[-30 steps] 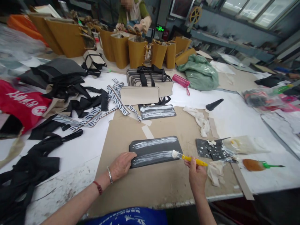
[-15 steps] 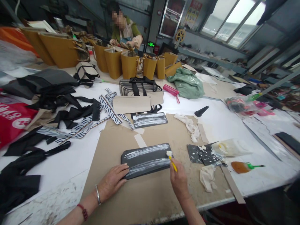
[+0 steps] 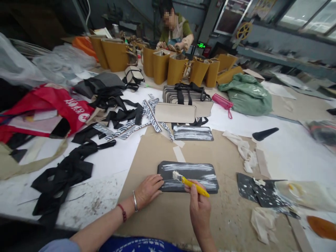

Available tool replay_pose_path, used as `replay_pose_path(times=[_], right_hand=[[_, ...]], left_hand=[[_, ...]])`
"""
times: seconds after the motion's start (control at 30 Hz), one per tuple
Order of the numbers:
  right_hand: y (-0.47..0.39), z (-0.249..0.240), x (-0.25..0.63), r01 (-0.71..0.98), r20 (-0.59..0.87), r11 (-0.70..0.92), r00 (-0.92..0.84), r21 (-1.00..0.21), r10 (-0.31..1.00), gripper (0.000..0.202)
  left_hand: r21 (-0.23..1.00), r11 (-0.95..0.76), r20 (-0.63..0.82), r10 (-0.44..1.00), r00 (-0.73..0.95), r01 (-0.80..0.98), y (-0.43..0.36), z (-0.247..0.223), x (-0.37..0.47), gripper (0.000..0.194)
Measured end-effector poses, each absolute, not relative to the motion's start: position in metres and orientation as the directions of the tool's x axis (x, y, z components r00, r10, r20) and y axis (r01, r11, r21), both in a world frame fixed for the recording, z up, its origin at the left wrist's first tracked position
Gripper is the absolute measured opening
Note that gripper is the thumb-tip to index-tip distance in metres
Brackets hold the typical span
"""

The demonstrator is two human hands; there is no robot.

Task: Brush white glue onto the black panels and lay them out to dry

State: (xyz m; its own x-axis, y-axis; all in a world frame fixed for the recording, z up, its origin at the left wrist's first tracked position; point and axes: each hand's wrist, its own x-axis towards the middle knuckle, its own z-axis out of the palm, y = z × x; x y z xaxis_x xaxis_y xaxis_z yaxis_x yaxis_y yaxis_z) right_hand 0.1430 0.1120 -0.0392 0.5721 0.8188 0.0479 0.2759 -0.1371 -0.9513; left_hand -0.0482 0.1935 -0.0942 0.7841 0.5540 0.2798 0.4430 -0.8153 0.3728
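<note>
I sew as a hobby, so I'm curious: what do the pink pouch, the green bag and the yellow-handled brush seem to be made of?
Pink pouch: perhaps coated fabric or vinyl, given its sheen.
Green bag: likely thin plastic, crinkled with glossy highlights.
Brush: probably smooth plastic handle, evenly yellow; the bristle material is hidden under white paste.

The single view looks from the person's head, above the near side of the worktop (image 3: 110, 175), facing forward and down across it. The left hand (image 3: 148, 190) and right hand (image 3: 198, 203) show close up, low in the frame; farther off, it takes in a person (image 3: 174, 29) across the worktop and a window (image 3: 307, 14) at upper right.
</note>
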Motion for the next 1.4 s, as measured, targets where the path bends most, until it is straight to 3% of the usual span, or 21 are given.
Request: replay_pose_path(times=[0.07, 0.13, 0.37, 0.63, 0.77, 0.93, 1.07, 1.2, 1.3, 1.4], right_hand=[[0.123, -0.046, 0.127, 0.120, -0.055, -0.151, 0.575, -0.981, 0.817, 0.032], [0.129, -0.053, 0.120, 0.070, -0.094, -0.158, 0.552, -0.985, 0.829, 0.034], [0.124, -0.048, 0.147, 0.467, 0.140, -0.194, 0.589, -0.863, 0.796, 0.035], [0.161, -0.047, 0.114, 0.228, -0.020, -0.158, 0.509, -0.961, 0.861, 0.034], [0.151, -0.052, 0.153, 0.311, 0.010, -0.260, 0.658, -0.914, 0.753, 0.040], [0.119, -0.033, 0.216, 0.472, 0.134, -0.451, 0.788, -0.757, 0.601, 0.049], [0.111, -0.030, 0.227, 0.241, -0.027, -0.409, 0.835, -0.880, 0.550, 0.051], [0.113, -0.048, 0.230, 0.070, -0.169, -0.329, 0.748, -0.942, 0.642, 0.048], [0.108, -0.056, 0.254, 0.172, -0.104, -0.382, 0.791, -0.908, 0.603, 0.048], [0.105, -0.052, 0.283, 0.355, 0.061, -0.474, 0.845, -0.806, 0.531, 0.048]], left_hand=[[0.369, -0.818, 0.302, 0.554, 0.776, 0.441, 0.193, -0.096, -0.049, 0.022], [0.364, -0.824, 0.326, 0.550, 0.769, 0.434, 0.193, -0.097, -0.049, 0.020], [0.357, -0.827, 0.363, 0.552, 0.751, 0.435, 0.193, -0.098, -0.050, 0.012], [0.355, -0.826, 0.357, 0.552, 0.753, 0.437, 0.195, -0.096, -0.048, 0.011], [0.344, -0.835, 0.366, 0.540, 0.758, 0.429, 0.195, -0.096, -0.048, 0.013], [0.338, -0.844, 0.390, 0.529, 0.754, 0.417, 0.197, -0.099, -0.049, 0.011], [0.332, -0.847, 0.408, 0.526, 0.746, 0.415, 0.195, -0.103, -0.050, 0.013], [0.313, -0.858, 0.431, 0.511, 0.744, 0.408, 0.195, -0.104, -0.050, 0.015], [0.295, -0.864, 0.449, 0.502, 0.740, 0.407, 0.196, -0.101, -0.049, 0.016], [0.285, -0.869, 0.450, 0.493, 0.745, 0.404, 0.196, -0.098, -0.048, 0.017]])
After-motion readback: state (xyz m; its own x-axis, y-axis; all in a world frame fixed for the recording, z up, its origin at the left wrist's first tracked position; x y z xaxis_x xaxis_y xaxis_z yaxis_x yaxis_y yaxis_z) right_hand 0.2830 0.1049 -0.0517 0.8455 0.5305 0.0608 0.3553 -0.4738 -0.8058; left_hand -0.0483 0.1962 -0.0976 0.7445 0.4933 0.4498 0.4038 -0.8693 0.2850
